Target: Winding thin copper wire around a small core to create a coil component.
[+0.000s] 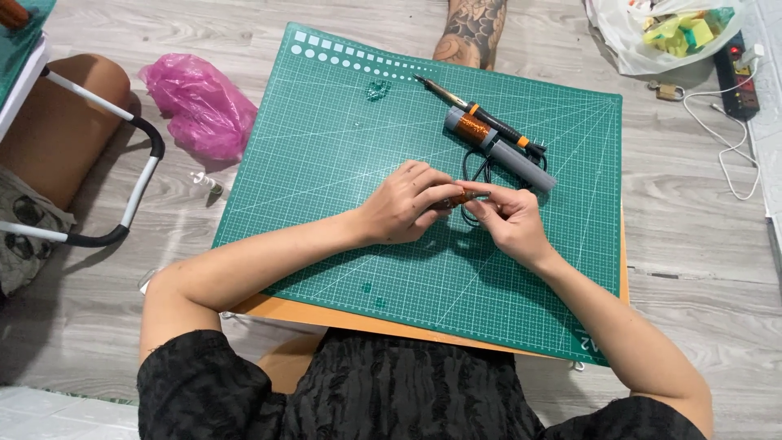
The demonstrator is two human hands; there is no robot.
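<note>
Hands meet over the middle of the green cutting mat (342,163), seen from the head camera looking straight down. Left hand (403,205) curls its fingers closed around one end of a small copper-coloured piece (461,196), and right hand (509,222) pinches the other end between thumb and fingertips, so the piece sits bridged between the 2 hands, just above the mat, with only a short orange stretch showing between the fingertips. What kind of part it is I cannot tell at this size.

Just beyond the hands, toward the far edge of the mat, lies a grey tube wound with copper wire (497,147), angled diagonally, and touching its far side a soldering iron (476,112) with a black and orange handle, tip pointing to the upper left. A black cord (471,167) loops from there down beside the right fingers.

Off the mat on the wooden floor: a pink plastic bag (199,102) to the left, a white bag with yellow and green items (668,28) at top right, a power strip (737,73) beside it, and a tattooed limb of another person (471,33) at the top edge
</note>
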